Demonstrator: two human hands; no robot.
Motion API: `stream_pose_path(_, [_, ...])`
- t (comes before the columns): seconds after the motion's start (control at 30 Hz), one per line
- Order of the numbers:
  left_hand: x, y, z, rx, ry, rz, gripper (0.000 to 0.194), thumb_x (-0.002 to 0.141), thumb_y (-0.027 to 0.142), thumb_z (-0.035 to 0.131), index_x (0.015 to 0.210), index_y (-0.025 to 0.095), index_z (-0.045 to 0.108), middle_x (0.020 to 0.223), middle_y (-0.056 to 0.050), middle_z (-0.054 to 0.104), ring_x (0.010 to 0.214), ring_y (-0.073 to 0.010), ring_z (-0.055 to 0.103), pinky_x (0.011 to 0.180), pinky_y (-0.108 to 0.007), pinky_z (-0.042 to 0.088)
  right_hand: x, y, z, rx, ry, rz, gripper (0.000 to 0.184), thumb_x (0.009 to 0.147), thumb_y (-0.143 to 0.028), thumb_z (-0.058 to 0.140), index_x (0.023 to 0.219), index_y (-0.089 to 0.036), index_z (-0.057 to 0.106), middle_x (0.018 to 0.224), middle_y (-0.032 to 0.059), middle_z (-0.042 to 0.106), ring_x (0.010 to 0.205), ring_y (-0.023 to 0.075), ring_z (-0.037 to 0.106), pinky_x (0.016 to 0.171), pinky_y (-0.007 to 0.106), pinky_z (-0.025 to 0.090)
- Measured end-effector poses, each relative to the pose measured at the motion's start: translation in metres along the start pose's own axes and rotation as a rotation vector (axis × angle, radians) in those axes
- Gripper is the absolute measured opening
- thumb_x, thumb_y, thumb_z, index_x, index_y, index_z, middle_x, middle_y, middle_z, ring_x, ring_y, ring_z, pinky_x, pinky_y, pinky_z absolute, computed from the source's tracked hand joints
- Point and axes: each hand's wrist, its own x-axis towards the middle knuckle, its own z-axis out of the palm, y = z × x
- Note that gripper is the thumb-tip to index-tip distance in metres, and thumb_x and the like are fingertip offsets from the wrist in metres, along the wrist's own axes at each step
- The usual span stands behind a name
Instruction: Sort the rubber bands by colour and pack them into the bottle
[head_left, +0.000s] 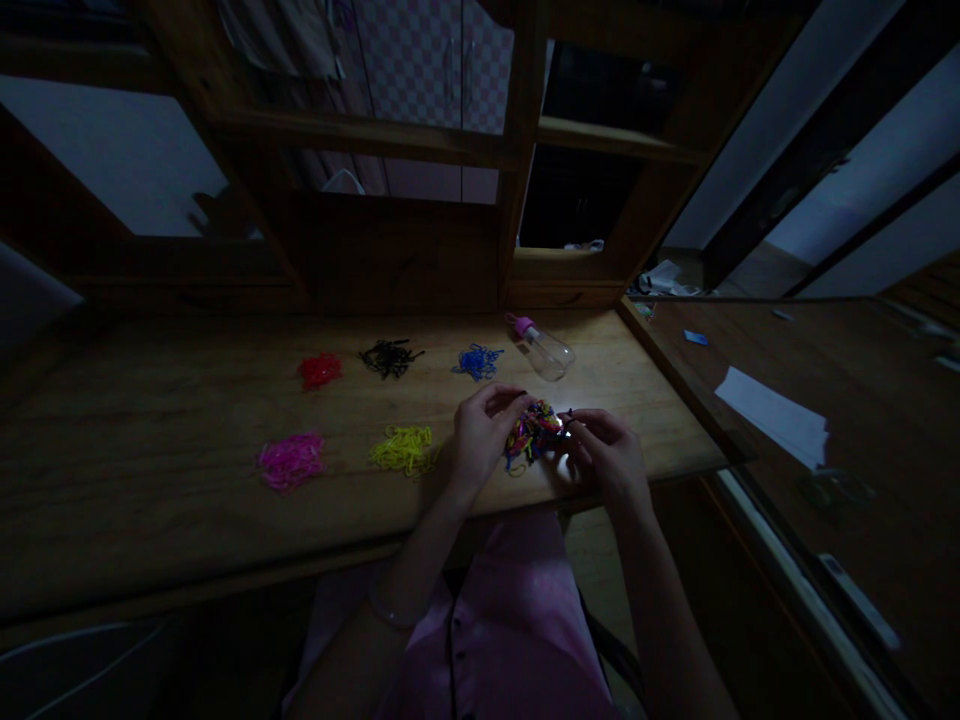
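A mixed heap of small coloured rubber bands (534,432) lies on the wooden desk between my two hands. My left hand (484,435) is at the heap's left edge, thumb and fingers closed together against it; what they pinch is hidden. At the right side, my right hand (616,455) has its fingertips pinched on a dark rubber band. Sorted by colour, separate piles lie around: a yellow pile (406,450), a pink pile (291,461), a red pile (320,370), a black pile (390,357) and a blue pile (478,361).
A clear bottle with a pink cap (545,350) lies on its side behind the heap. Wooden shelving (405,250) rises at the desk's back. On a brown surface to the right are white papers (776,412) and a small blue packet (695,338). The room is dim.
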Motion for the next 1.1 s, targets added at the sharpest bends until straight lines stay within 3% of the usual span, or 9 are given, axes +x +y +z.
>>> stream_pose_path(0.2, [-0.001,0.001,-0.003,-0.07,-0.055,-0.022,0.02,0.085,0.035,0.064,0.09,0.019,0.054,0.089,-0.008,0.074,0.087,-0.0207,0.071,0.075,-0.03,0.055,0.001,-0.005,0.003,-0.105,0.064,-0.167,0.018,0.071,-0.033,0.077,0.082,-0.02,0.073,0.093,0.004,0.071,0.086,0.0193,0.066,0.073,0.028,0.052])
stream_pose_path(0.4, [-0.005,0.005,-0.006,-0.131,-0.042,-0.061,0.022,0.087,0.035,0.062,0.102,0.019,0.058,0.091,-0.007,0.074,0.087,-0.0201,0.071,0.075,-0.028,0.054,-0.005,-0.017,0.015,-0.081,0.068,-0.232,0.018,0.073,-0.032,0.076,0.084,-0.019,0.072,0.083,0.0034,0.071,0.078,0.018,0.066,0.072,0.03,0.053])
stream_pose_path(0.5, [-0.011,0.01,-0.002,-0.378,-0.112,-0.193,0.023,0.086,0.026,0.063,0.107,0.016,0.063,0.095,-0.008,0.073,0.089,-0.019,0.07,0.083,-0.03,0.053,-0.011,-0.027,0.027,-0.126,0.09,-0.339,0.016,0.075,-0.03,0.075,0.085,-0.019,0.069,0.081,0.0028,0.07,0.075,0.0174,0.065,0.069,0.029,0.052])
stream_pose_path(0.6, [-0.017,0.015,0.004,-0.749,-0.168,-0.426,0.015,0.085,0.015,0.057,0.095,0.01,0.068,0.095,-0.009,0.071,0.088,-0.0158,0.068,0.089,-0.028,0.052,-0.017,-0.037,0.038,-0.279,0.087,-0.481,0.007,0.08,-0.024,0.07,0.085,-0.02,0.068,0.08,0.0018,0.07,0.073,0.0168,0.064,0.067,0.029,0.051])
stream_pose_path(0.7, [-0.022,0.019,0.006,-1.01,-0.14,-0.618,0.024,0.09,0.016,0.046,0.084,0.009,0.069,0.086,-0.009,0.069,0.078,-0.0128,0.066,0.081,-0.024,0.053,-0.019,-0.041,0.045,-0.481,0.032,-0.641,0.008,0.084,-0.018,0.065,0.088,-0.022,0.07,0.09,0.003,0.071,0.084,0.0186,0.063,0.075,0.032,0.051])
stream_pose_path(0.8, [-0.023,0.024,0.006,-1.092,-0.08,-0.684,0.033,0.095,0.019,0.039,0.084,0.009,0.068,0.084,-0.009,0.068,0.075,-0.0123,0.066,0.076,-0.022,0.054,-0.021,-0.041,0.047,-0.625,-0.039,-0.748,0.015,0.088,-0.017,0.061,0.095,-0.024,0.073,0.098,0.0046,0.07,0.095,0.0205,0.06,0.084,0.036,0.05])
stream_pose_path(0.97, [-0.024,0.032,0.006,-1.101,-0.007,-0.681,0.033,0.096,0.015,0.037,0.086,0.007,0.068,0.088,-0.011,0.07,0.083,-0.0144,0.068,0.081,-0.024,0.057,-0.03,-0.046,0.046,-0.668,-0.056,-0.773,0.032,0.093,-0.013,0.051,0.118,-0.026,0.066,0.113,0.0076,0.064,0.105,0.0213,0.057,0.089,0.038,0.05])
stream_pose_path(1.1, [-0.025,0.041,-0.005,-1.108,0.001,-0.687,0.03,0.093,0.007,0.037,0.094,0.002,0.066,0.1,-0.017,0.069,0.098,-0.0188,0.068,0.091,-0.026,0.056,-0.036,-0.055,0.039,-0.584,0.058,-0.744,0.033,0.095,-0.013,0.047,0.121,-0.025,0.064,0.117,0.0081,0.062,0.11,0.0206,0.057,0.092,0.038,0.048])
